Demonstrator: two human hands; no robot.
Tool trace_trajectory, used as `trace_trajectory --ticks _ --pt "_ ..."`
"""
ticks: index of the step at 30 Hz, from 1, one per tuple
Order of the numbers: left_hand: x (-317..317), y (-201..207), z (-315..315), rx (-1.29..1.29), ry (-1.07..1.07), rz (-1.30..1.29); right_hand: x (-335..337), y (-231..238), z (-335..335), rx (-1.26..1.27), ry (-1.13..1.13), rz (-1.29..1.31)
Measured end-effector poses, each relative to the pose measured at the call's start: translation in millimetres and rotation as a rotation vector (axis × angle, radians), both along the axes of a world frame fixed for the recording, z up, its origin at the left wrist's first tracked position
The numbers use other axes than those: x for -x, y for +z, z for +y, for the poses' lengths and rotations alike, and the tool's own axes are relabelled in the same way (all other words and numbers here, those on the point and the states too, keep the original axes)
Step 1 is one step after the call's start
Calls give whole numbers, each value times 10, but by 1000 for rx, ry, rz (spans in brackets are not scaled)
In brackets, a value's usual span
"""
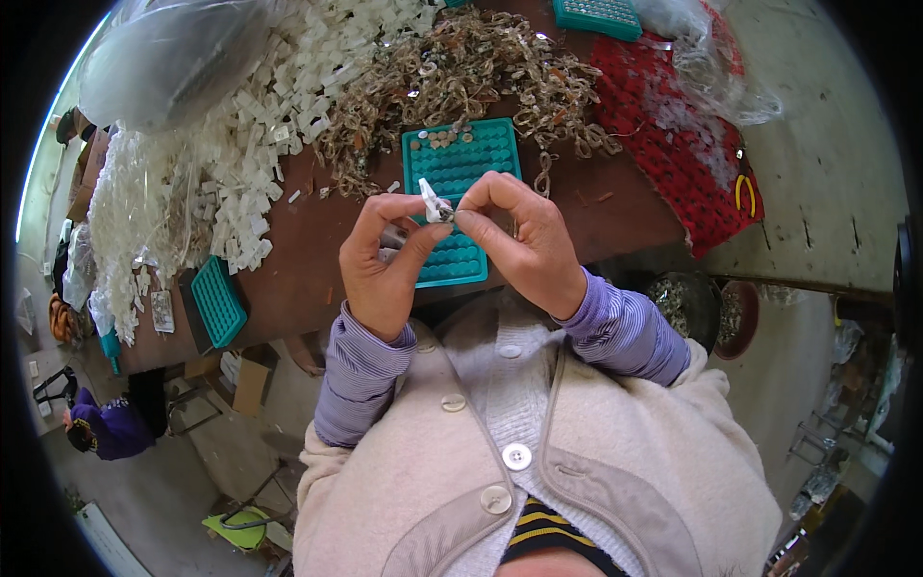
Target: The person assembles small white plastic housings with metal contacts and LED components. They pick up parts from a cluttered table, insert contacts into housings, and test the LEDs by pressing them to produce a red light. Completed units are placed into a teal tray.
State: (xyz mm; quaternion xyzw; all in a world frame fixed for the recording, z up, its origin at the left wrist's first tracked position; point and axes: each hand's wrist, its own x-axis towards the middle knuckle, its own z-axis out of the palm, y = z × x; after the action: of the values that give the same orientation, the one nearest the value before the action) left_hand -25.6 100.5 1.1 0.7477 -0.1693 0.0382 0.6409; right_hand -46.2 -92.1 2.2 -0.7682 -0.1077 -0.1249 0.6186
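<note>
Both my hands meet above a teal tray (488,183) with rows of round pockets. My left hand (383,260) pinches a small pointed white piece (434,201), perhaps plastic or folded film, between thumb and forefinger. Fingertips of my right hand (527,240) press together against its lower end. Whatever tiny part lies between them is too small to make out. Several small round discs (443,139) sit in the tray's far pockets. Just beyond the tray spreads a heap of tangled brown strands (452,72) with loops.
Small whitish plastic pieces (236,144) are piled at the left, near a plastic bag (178,62). Another teal tray (219,301) lies at the table's left edge. Yellow-handled pliers (745,192) rest on red cloth (663,135) at the right. A person in purple (111,425) is farther left.
</note>
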Motion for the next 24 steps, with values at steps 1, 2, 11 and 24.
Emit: trace_trajectory --ticks 1,2,11,24 --pt "-22 -8 20 -23 -4 -63 -7 14 14 83 4 -75" --pt "-42 -2 63 -44 -25 -39 -1 33 8 186 14 -128" --pt "-114 101 191 -331 -167 -162 18 106 -57 457 186 -239" --pt "132 40 -222 361 -62 609 138 -67 -241 400 -141 -300"
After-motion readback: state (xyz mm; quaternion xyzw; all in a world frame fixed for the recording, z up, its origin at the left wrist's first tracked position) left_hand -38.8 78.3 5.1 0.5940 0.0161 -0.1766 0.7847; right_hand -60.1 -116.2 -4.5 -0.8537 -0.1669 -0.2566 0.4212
